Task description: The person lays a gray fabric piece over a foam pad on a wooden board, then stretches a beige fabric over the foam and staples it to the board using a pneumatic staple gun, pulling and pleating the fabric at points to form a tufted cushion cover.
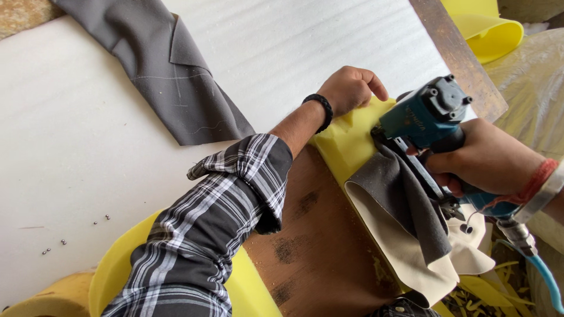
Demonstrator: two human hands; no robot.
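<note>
My left hand (351,88) presses down on a yellow foam piece (346,141) that lies along a brown wooden board (317,246); a black bead bracelet sits on that wrist. My right hand (487,158) grips a teal pneumatic staple gun (429,114), its nose down against the foam beside the left fingers. A grey fabric flap with a cream backing (405,223) is folded over the foam under the gun. A blue air hose (543,276) runs from the gun's base.
A grey cloth piece (170,70) with chalk lines lies on the white foam sheet (88,147). Yellow foam pieces sit at the upper right (490,32) and lower left (117,276). Small metal beads (61,242) are scattered at left.
</note>
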